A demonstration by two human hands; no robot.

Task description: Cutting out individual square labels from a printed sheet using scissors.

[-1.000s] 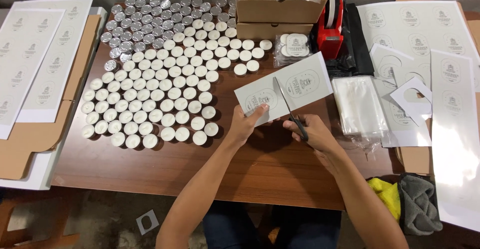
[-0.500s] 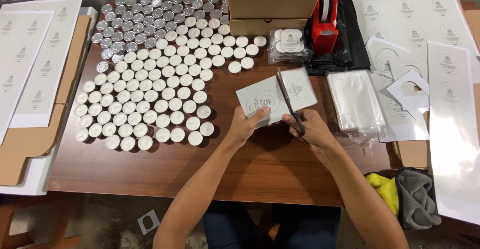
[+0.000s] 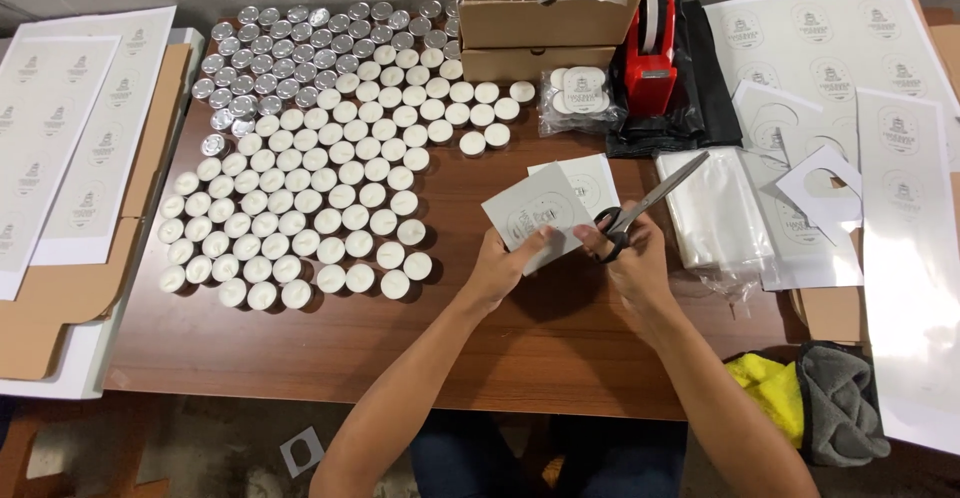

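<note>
My left hand point(image 3: 508, 261) pinches a grey printed label piece point(image 3: 536, 216) by its lower edge, just above the table. A second cut-off label piece point(image 3: 590, 180) lies right behind it on the wood. My right hand point(image 3: 630, 255) grips black-handled scissors point(image 3: 650, 201), their blades closed and pointing up to the right, clear of the paper. Both hands sit close together near the table's middle.
Many white tealight candles point(image 3: 320, 188) cover the left of the brown table point(image 3: 300, 348). Cardboard boxes point(image 3: 545, 13), a red tape dispenser point(image 3: 650, 53), clear bags point(image 3: 715, 208) and label sheets point(image 3: 900, 158) lie behind and right. Cloths point(image 3: 820, 398) sit at the right front.
The scissors cut through the label sheet, splitting it in two. The blades then swung out to the upper right, and my left hand kept the nearer piece.
</note>
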